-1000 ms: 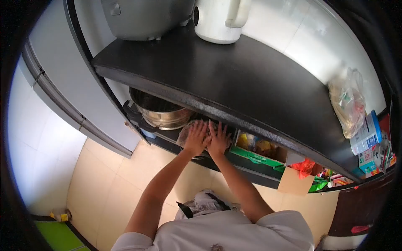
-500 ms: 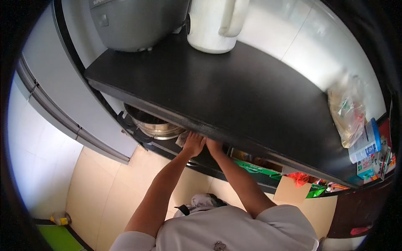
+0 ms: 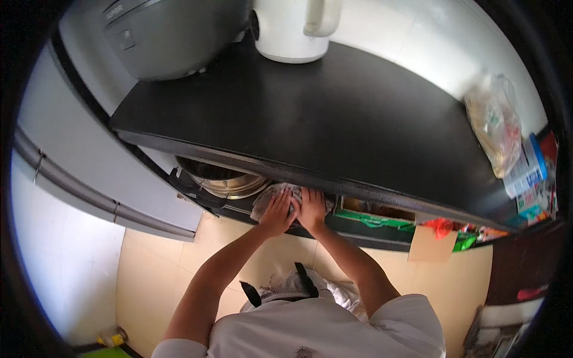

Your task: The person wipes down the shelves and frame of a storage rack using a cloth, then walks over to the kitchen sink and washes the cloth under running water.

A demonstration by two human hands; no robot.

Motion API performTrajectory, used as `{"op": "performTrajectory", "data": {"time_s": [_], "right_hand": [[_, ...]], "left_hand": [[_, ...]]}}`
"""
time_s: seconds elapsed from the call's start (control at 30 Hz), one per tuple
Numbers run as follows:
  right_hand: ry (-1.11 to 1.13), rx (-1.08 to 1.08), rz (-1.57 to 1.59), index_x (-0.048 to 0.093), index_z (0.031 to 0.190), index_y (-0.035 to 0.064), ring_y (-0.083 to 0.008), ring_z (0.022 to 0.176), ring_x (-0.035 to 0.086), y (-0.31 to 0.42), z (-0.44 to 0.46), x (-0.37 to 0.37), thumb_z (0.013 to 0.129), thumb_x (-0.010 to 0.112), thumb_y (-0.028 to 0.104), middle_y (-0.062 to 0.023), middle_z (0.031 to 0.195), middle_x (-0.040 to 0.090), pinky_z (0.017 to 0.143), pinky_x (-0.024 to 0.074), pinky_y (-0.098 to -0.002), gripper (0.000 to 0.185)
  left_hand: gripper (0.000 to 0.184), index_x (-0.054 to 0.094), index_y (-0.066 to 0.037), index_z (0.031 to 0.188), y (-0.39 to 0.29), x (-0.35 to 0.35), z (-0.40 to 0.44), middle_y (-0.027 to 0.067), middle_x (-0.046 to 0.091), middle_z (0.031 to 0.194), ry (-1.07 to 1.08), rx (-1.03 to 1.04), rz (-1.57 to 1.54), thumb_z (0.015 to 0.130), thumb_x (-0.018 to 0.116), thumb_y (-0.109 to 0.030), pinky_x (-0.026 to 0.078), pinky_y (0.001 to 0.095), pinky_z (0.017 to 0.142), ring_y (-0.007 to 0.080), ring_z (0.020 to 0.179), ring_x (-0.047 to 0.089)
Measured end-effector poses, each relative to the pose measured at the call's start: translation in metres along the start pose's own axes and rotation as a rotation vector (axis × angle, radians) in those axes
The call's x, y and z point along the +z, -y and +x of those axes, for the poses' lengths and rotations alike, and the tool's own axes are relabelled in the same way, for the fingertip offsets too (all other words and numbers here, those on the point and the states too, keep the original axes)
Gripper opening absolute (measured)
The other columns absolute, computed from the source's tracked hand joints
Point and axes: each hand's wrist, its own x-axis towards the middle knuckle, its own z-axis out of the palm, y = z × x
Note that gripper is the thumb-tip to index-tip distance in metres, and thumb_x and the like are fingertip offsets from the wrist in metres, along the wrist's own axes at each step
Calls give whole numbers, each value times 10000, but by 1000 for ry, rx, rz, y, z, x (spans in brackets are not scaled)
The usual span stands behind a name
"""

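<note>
Lettering on grey rice cooker [image 3: 173, 45] and blue-lidded canister [image 3: 521, 174] is blurring past reading | rumpled grey-brown cloth [image 3: 261, 204] is lying on black lower shelf [image 3: 242, 206], beside steel pot [image 3: 239, 186] | left hand [image 3: 278, 216], right hand [image 3: 311, 210]: fingers are lying outstretched, slightly spread, flat on cloth

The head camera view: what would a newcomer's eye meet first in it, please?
Probably the broad black shelf top across the upper middle, with a grey appliance and a white jug standing towards its left end. Below its front edge, the left hand and right hand rest side by side on a crumpled cloth, just right of a metal pot.
</note>
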Motion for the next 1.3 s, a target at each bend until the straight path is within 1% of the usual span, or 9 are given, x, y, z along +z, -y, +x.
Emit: {"op": "performTrajectory", "data": {"time_s": [0.2,0.43,0.8,0.87,0.9,1.0,1.03,1.13,1.3], "right_hand": [[-116,204,-151,444,1300,44,-399,1215,403,-22,44,53,849,506,390,-223,1343,418,1025,305,-476,572],[-234,152,144,449,1295,46,-382,1251,363,-29,68,62,851,491,383,-213,1366,389,1048,274,-463,559],[-385,157,493,449,1286,59,-377,1209,397,-26,57,86,846,527,339,-213,1319,426,1024,297,-478,528],[-367,186,414,448,1285,61,-377,1202,403,-24,49,84,845,533,331,-213,1310,432,1020,301,-481,523],[-338,199,-8,444,1278,57,-374,1186,413,-12,43,57,850,531,320,-214,1289,444,1016,307,-478,510],[5,338,-100,487,1197,52,-359,1104,466,10,21,21,839,511,337,-183,1205,500,967,346,-462,458],[-254,247,-112,509,1105,56,-345,982,507,18,4,19,834,547,273,-151,1065,536,886,392,-460,349],[-393,209,-72,500,1129,52,-348,996,513,38,-31,13,834,568,247,-137,1043,542,893,398,-449,361],[-322,299,-99,459,1184,59,-349,1114,461,51,-39,12,847,544,230,-169,1168,492,996,338,-472,387]], "left_hand": [[600,316,-11,1369,14,-10,66,205,281,1441,222,-79,-200,966,165,-429,119,455,1113,346,1344,228],[520,443,-18,1289,36,42,72,231,362,1381,-81,-33,-212,973,260,-389,252,513,1045,397,1270,331],[504,356,-38,1348,52,31,53,243,344,1386,-100,226,-82,973,306,-371,220,510,1058,427,1257,329],[516,331,-48,1363,36,-2,48,251,353,1376,-60,270,2,975,293,-387,214,509,1061,425,1261,325],[615,208,-29,1416,13,-44,48,258,272,1422,131,124,-260,965,300,-436,163,485,1092,399,1325,243],[729,100,14,1431,27,-20,35,252,172,1464,72,210,-183,946,319,-484,110,467,1110,379,1370,143],[820,41,52,1426,24,-35,21,248,93,1483,185,233,-251,925,356,-515,67,456,1118,360,1391,70],[833,55,53,1425,30,-40,-16,254,124,1475,163,377,-211,915,392,-513,71,460,1115,367,1385,96],[838,68,77,1413,25,-41,-23,269,160,1458,92,401,-219,911,417,-497,67,455,1117,377,1376,128]]}}
